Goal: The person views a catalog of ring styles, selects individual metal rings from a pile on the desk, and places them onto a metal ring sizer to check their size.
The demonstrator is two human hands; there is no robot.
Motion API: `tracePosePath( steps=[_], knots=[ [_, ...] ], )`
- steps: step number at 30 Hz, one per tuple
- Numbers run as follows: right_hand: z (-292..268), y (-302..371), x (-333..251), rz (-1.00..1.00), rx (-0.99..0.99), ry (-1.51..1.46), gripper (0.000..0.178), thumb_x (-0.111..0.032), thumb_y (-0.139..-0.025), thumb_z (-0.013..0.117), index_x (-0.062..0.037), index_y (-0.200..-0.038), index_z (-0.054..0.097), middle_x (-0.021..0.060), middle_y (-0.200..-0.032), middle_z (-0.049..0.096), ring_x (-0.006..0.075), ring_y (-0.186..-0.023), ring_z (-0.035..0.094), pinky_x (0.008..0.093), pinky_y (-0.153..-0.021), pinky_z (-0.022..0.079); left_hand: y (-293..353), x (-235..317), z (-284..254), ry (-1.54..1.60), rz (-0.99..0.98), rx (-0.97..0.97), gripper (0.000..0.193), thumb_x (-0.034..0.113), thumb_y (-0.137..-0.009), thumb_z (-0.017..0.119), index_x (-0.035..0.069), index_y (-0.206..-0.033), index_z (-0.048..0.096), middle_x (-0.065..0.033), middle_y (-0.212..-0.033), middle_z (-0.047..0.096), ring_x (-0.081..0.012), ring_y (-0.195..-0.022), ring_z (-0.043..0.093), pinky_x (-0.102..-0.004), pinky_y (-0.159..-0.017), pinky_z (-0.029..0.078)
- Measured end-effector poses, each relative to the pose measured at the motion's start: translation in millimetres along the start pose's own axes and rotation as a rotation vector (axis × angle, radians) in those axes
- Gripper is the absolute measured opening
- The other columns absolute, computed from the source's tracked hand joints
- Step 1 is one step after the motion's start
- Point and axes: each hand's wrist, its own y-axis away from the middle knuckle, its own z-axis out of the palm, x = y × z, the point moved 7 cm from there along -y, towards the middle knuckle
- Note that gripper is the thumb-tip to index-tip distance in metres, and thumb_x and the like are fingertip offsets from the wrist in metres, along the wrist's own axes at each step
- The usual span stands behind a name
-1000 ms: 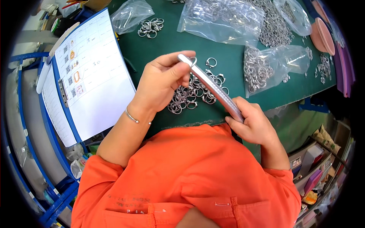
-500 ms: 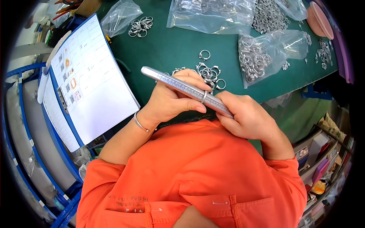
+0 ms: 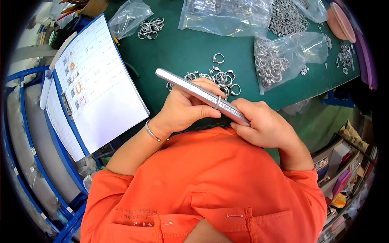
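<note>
A metal ring mandrel (image 3: 184,85) with graduated markings lies slantwise between my hands, its narrow tip up at the left. One silver ring (image 3: 218,103) sits around it, toward the thicker end. My left hand (image 3: 183,108) is closed about that ring, with the thumb and a finger at its sides and other fingers behind the mandrel. Gripping the mandrel's lower right end is my right hand (image 3: 263,123), with the thumb along one side. Just beyond my hands, a loose pile of silver rings (image 3: 221,77) rests on the green table (image 3: 170,52), partly hidden by the mandrel.
A clipboard with printed sheets (image 3: 105,101) leans at the left. Farther back are a small cluster of rings (image 3: 150,28) and an empty clear bag (image 3: 127,18). Clear bags of rings (image 3: 271,65) and a heap of small metal parts (image 3: 287,18) occupy the right, near a pink bowl (image 3: 340,24).
The mandrel's tip has shifted slightly right and the mandrel has rolled a little, so its markings catch the light differently. My left hand has moved slightly with it; the ring stays around the mandrel.
</note>
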Motion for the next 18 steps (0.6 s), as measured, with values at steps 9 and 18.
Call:
tracePosePath(
  steps=[9,18],
  knots=[
    [-10.1,11.4,16.4,0.247,-0.208,-0.323,0.019,-0.005,-0.074,0.059,-0.0024,-0.092,0.054,0.0036,-0.067,0.053,0.0122,-0.053,0.052,0.0265,-0.046,0.040,4.3,30.0,-51.0,0.339,0.246,0.316,0.024,0.008,-0.086,0.056,-0.002,-0.107,0.052,-0.0049,-0.094,0.055,-0.0098,-0.083,0.052,-0.0222,-0.074,0.045],
    [-10.1,17.1,26.8,0.454,-0.090,-0.460,0.018,-0.002,-0.075,0.060,-0.0037,-0.092,0.053,-0.0015,-0.062,0.049,0.0044,-0.041,0.042,0.0216,-0.034,0.031,6.2,36.9,-47.1,0.467,0.019,0.399,0.037,0.025,-0.096,0.038,-0.006,-0.114,0.048,-0.0096,-0.101,0.054,-0.0098,-0.081,0.051,-0.0224,-0.072,0.046]
  ],
)
